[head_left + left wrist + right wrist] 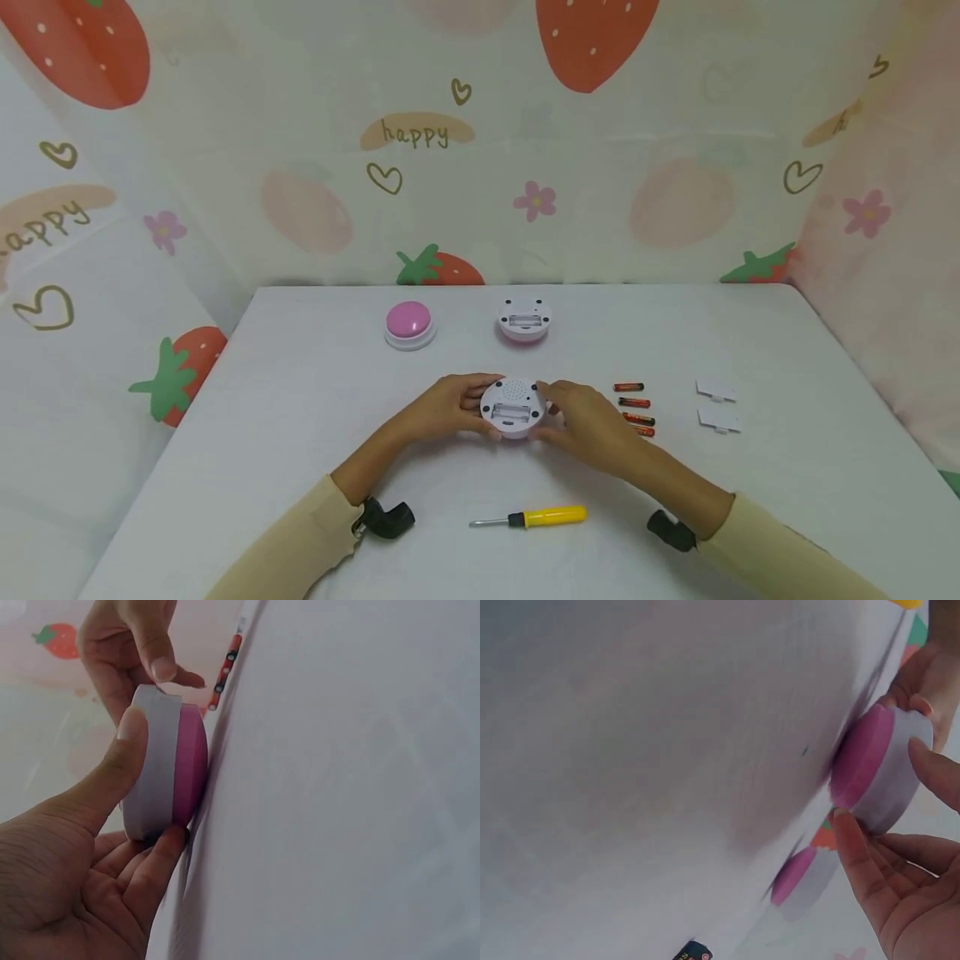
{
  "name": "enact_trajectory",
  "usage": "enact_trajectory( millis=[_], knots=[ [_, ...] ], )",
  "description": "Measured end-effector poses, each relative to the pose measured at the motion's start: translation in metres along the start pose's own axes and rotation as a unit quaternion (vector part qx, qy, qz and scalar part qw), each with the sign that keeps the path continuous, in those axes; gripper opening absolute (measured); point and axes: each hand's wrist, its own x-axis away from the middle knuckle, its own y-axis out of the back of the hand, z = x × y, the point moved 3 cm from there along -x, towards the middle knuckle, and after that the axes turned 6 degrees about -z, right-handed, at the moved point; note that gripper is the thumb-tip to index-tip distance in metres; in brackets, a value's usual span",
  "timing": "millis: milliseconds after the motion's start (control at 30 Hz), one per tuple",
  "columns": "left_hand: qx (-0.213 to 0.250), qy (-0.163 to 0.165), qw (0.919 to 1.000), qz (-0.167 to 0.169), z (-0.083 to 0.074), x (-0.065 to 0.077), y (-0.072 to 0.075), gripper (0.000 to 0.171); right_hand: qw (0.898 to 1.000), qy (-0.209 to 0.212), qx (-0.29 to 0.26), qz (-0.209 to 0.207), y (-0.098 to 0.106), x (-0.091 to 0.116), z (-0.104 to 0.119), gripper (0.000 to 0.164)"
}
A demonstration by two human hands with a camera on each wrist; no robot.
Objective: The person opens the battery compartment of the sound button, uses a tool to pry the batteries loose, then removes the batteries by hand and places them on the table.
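Observation:
A round white push button with a pink dome point(192, 761) lies face down between both hands, its base point(513, 390) uppermost and its battery slot point(512, 413) bare. My left hand point(445, 408) grips its left side, thumb on the white rim and fingers beneath by the pink dome. At the opposite side my right hand point(592, 423) holds the rim between thumb and fingers, as the right wrist view shows. Several red-and-black batteries point(634, 402) lie just right of that hand. Farther right are two white battery covers point(716, 390).
Behind the hands stand a pink-topped push button point(408, 321), dome up, and another turned over point(525, 319) with its slot uncovered. A yellow-handled screwdriver point(555, 517) lies in front, on the white tabletop point(300, 350). Printed cloth point(480, 208) surrounds the table.

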Motion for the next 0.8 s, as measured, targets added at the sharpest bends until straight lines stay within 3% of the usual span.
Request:
enact_trajectory(
  millis=[467, 667, 800],
  knots=[
    [-0.038, -0.014, 0.9979, -0.051, -0.025, -0.003, 0.002, 0.084, 0.997, 0.008, -0.065, -0.03, 0.022, -0.004, -0.005, 0.067],
    [-0.045, -0.017, 0.9979, -0.042, -0.045, -0.01, 0.002, 0.082, 0.992, 0.025, -0.111, -0.046, 0.041, -0.005, -0.012, 0.066],
    [-0.047, -0.022, 0.9966, -0.064, -0.058, -0.02, 0.002, 0.082, 0.991, 0.021, -0.116, -0.063, 0.051, -0.007, -0.018, 0.067]
  ],
)
